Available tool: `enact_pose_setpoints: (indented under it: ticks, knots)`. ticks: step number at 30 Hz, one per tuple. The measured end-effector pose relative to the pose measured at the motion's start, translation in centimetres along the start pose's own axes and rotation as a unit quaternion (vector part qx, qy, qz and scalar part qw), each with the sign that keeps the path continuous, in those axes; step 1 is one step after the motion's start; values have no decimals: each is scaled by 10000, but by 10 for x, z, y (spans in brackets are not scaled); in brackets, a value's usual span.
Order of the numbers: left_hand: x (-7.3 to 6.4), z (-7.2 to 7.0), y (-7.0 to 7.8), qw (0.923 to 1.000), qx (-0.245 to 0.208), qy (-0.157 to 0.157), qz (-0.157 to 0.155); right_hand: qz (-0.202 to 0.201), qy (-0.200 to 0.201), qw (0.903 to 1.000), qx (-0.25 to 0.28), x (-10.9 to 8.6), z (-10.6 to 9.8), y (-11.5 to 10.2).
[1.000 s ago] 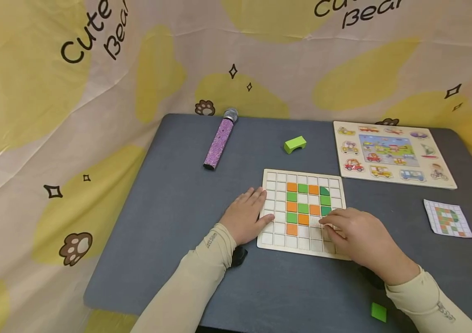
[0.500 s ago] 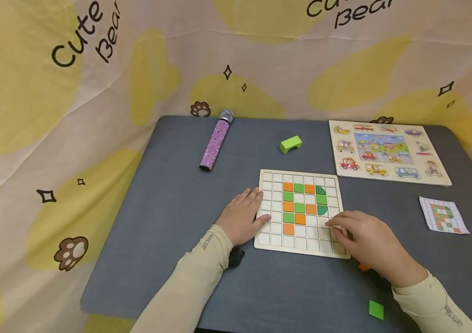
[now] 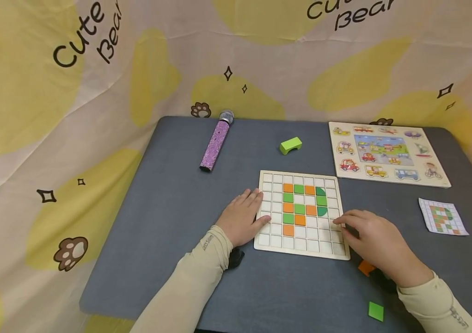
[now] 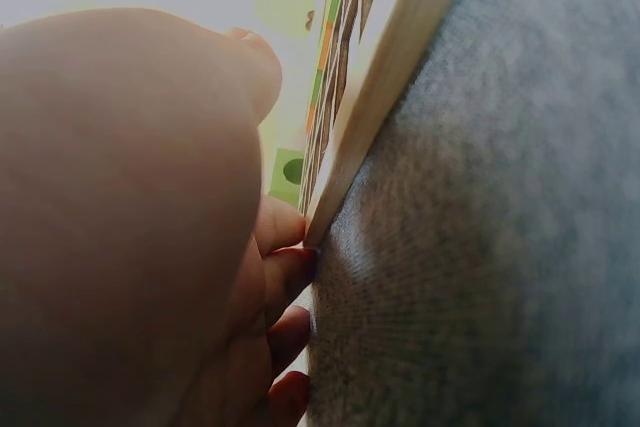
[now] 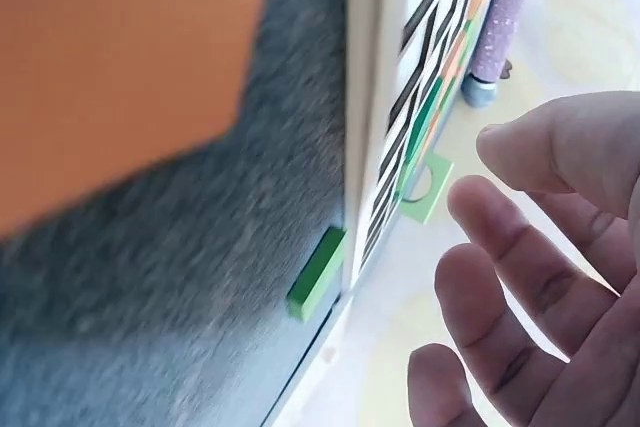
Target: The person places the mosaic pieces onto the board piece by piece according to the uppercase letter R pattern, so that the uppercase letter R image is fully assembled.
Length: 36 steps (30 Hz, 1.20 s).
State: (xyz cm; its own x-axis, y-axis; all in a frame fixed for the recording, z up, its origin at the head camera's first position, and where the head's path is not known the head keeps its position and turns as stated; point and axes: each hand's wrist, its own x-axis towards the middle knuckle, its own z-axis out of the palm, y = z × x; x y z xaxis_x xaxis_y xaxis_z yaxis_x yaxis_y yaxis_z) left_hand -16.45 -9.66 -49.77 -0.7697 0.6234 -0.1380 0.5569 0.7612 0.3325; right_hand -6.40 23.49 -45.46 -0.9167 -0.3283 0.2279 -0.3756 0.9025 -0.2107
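A wooden grid board (image 3: 301, 253) bears orange, green and dark green tiles in its upper middle cells. My left hand (image 3: 242, 217) lies with extended fingers at the board's left edge, its thumb over the border. Above the board's right edge is my right hand (image 3: 375, 243), its fingers loosely bent. The right wrist view shows a gap between thumb and fingers (image 5: 480, 292), with nothing held. Below that hand lies an orange tile (image 3: 366, 267), partly hidden by the wrist in the head view. A green square tile (image 3: 376, 311) lies nearer the front.
A small printed pattern card (image 3: 443, 217) lies at the right. Behind it is a picture puzzle board (image 3: 389, 179). A green arch block (image 3: 291, 145) and a purple glittery microphone (image 3: 215, 145) stand and lie farther back. In the right wrist view, a green piece (image 5: 318, 275) appears beside the board.
My right hand has drawn rightward from the dark green tiles toward the board's edge, uncovering the lowest one and the orange tile beneath the wrist. My left hand keeps its place on the board.
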Motion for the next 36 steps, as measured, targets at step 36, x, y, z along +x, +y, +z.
enact_pose_setpoints:
  ticks: [36]
  knots:
    - [-4, -7, 3, 10000, 89, 37, -23, 979, -658, 9917, -517, 0, -9, 9]
